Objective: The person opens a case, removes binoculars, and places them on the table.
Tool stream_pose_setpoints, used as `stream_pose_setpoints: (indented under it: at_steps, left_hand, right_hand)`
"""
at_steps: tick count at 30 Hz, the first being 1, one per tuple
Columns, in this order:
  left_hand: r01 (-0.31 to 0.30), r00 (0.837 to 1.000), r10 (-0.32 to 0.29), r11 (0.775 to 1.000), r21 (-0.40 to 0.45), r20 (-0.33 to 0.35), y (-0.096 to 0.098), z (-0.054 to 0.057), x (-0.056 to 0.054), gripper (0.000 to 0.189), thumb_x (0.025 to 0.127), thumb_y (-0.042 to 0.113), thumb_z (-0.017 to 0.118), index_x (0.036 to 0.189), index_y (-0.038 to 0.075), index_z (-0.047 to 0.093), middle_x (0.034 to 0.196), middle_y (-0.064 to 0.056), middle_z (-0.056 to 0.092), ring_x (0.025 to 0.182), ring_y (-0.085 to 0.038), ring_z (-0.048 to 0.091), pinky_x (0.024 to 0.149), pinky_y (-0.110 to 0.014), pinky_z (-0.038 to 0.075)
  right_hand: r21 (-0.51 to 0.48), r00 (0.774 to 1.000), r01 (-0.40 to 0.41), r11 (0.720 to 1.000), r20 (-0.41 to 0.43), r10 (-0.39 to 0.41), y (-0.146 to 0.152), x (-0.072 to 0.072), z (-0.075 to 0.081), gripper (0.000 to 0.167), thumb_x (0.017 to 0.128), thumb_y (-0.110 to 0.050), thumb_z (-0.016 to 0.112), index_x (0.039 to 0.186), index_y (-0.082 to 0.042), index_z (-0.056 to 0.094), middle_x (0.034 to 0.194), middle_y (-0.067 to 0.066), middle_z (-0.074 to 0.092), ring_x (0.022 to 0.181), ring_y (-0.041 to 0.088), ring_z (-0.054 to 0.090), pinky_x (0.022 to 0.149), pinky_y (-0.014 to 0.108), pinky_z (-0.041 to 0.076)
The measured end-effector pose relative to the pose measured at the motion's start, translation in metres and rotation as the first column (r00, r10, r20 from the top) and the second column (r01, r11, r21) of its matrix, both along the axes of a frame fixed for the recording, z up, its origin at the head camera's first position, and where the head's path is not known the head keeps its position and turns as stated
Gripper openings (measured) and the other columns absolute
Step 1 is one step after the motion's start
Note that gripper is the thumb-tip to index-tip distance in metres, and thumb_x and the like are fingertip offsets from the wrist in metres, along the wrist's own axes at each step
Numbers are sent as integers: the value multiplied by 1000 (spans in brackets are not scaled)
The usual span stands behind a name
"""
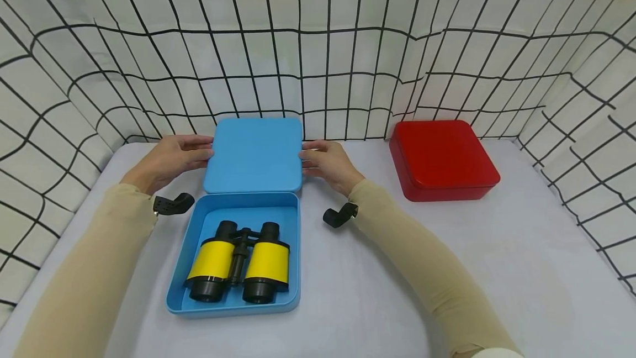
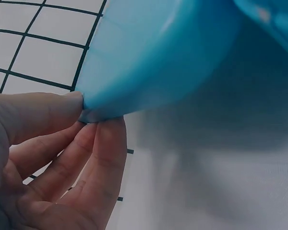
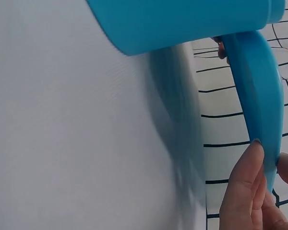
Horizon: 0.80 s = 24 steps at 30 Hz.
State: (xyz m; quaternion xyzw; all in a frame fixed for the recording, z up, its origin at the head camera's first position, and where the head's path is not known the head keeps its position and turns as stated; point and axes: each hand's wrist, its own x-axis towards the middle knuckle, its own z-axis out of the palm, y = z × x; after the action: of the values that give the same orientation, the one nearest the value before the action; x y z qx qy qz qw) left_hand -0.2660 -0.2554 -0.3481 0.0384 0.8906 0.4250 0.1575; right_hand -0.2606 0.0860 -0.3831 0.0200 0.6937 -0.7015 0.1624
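A light blue lid (image 1: 254,153) is raised behind the light blue box (image 1: 295,269), its near edge close to the box's back rim. Whether a hinge joins them I cannot tell. My left hand (image 1: 169,160) pinches the lid's left edge; in the left wrist view the thumb (image 2: 62,108) lies on one face and the fingertips on the other side. At the right edge my right hand (image 1: 330,164) pinches the lid between thumb and fingers (image 3: 245,184). Inside the box lie black binoculars (image 1: 267,261) with yellow barrels.
A red box (image 1: 442,162), closed, sits at the back right of the white table (image 1: 367,291). Black wire grid (image 1: 328,54) walls stand behind the table and along both sides. Black straps with small black pieces are on both wrists.
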Motion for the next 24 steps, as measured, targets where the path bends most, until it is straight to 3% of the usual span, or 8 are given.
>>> stream_pose_setpoints:
  at_steps: [5,13,18,24]
  left_hand:
    - [37,999,-36,999,-2,25,-2,-3,-2,66,107,32,55,162,6,29,163,-25,39,142,-42,53,114,-46,44]
    - [60,994,-64,997,51,91,-4,-13,-5,64,109,27,52,163,2,25,165,-25,35,145,-41,48,115,-43,43]
    - [55,987,-66,996,74,148,-4,-19,-7,66,111,34,46,163,2,22,165,-26,34,146,-43,47,120,-51,39]
    - [26,979,-41,997,76,202,2,-20,-7,84,107,58,41,164,0,18,166,-28,31,148,-46,44,119,-53,40]
  right_hand:
    - [13,1000,0,1000,15,-1,-1,-2,-4,40,101,-12,65,139,-4,58,134,15,62,101,21,70,99,35,60]
    - [34,999,-17,999,42,15,-2,-5,-11,37,101,-13,65,136,-3,60,127,16,66,98,21,71,96,36,61]
    - [60,998,-46,997,45,43,-1,-6,-14,38,101,-17,65,136,-4,59,124,16,68,100,21,71,91,35,63]
    - [96,997,-72,993,48,68,1,-7,-16,40,102,-22,64,137,-3,59,122,16,69,104,22,71,88,33,63]
